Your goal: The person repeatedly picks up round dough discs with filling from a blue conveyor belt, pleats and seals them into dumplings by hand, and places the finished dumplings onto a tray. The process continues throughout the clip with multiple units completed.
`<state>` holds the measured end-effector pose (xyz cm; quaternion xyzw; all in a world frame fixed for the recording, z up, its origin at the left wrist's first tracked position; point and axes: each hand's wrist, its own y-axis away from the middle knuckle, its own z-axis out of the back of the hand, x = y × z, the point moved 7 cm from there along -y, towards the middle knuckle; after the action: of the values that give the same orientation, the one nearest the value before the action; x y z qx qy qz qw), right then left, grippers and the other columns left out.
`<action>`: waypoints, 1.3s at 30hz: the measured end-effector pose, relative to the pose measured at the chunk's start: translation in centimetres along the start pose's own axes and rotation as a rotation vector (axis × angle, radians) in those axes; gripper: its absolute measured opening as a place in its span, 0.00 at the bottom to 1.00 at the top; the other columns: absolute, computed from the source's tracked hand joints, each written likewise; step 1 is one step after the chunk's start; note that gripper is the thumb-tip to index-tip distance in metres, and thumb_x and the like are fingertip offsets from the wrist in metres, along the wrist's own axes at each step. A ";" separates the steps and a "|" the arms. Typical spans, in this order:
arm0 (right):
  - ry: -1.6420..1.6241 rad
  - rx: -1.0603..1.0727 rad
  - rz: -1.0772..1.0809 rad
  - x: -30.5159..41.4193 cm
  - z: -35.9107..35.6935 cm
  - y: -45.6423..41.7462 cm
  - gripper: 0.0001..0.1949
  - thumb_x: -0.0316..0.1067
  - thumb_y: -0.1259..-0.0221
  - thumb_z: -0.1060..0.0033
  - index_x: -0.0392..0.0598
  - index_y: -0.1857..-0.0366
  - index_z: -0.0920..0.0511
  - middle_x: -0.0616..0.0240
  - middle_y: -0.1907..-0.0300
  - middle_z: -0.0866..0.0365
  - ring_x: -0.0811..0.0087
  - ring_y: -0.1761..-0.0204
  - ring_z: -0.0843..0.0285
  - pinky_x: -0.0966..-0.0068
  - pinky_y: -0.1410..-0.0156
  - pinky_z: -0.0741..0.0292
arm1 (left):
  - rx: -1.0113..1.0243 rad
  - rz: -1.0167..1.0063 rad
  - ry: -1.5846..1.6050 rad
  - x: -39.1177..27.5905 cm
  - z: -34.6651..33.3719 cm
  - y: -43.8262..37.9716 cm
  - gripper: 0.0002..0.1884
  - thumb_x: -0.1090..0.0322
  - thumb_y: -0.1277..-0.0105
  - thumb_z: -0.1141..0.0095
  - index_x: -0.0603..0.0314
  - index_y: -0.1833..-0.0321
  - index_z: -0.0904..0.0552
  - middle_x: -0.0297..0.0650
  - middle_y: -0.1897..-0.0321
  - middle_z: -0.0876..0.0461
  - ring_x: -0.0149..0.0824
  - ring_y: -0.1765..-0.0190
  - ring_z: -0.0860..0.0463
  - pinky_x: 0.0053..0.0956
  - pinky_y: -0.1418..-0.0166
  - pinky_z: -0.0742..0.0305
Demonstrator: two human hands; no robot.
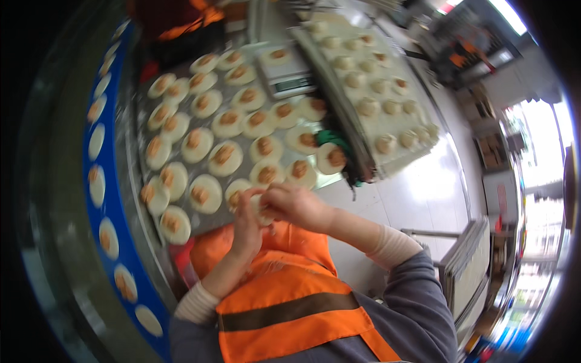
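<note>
Both of my hands are close together above the near edge of a metal worktable. My left hand cups one side of a round of white dough, while the fingers of my right hand pinch its other side. The fingers hide much of this piece. Many flat dough rounds topped with orange-brown filling lie on the table beyond, some overlapping. Another topped round lies just under my left fingertips.
A blue conveyor belt carrying dough rounds runs along the left. A digital scale holds one topped round. Right of it, a tray bears closed buns. Another person stands at the far side. Racked trays stand at right.
</note>
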<state>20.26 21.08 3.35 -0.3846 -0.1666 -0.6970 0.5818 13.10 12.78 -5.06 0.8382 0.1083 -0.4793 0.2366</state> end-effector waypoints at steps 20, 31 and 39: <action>0.239 -0.141 -0.032 -4.2 14.6 1.8 0.33 0.38 0.50 0.24 0.48 0.36 0.28 0.59 0.46 0.23 0.58 0.46 0.23 0.65 0.43 0.25 | 0.233 0.239 0.319 0.2 -14.1 -12.1 0.42 0.30 0.27 0.68 0.60 0.24 0.40 0.46 0.30 0.35 0.44 0.41 0.20 0.38 0.38 0.22; 0.551 -0.741 -0.841 -33.9 46.6 16.8 0.28 0.38 0.49 0.33 0.45 0.41 0.23 0.47 0.51 0.16 0.52 0.48 0.17 0.64 0.40 0.23 | -0.019 0.031 -0.049 -6.4 -0.1 -11.7 0.21 0.47 0.21 0.60 0.58 0.44 0.25 0.40 0.54 0.18 0.34 0.58 0.16 0.31 0.53 0.19; 0.855 -0.354 -0.878 -48.7 53.4 24.7 0.23 0.34 0.40 0.36 0.40 0.40 0.25 0.58 0.57 0.16 0.62 0.55 0.20 0.65 0.43 0.25 | -0.531 -0.309 -0.386 -13.1 19.3 -1.9 0.09 0.64 0.22 0.51 0.58 0.48 0.21 0.33 0.63 0.18 0.26 0.61 0.18 0.21 0.60 0.26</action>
<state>63.05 84.04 -2.88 -0.0586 0.0559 -0.9795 0.1845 -8.99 5.31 -2.69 0.6152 0.3077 -0.6140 0.3871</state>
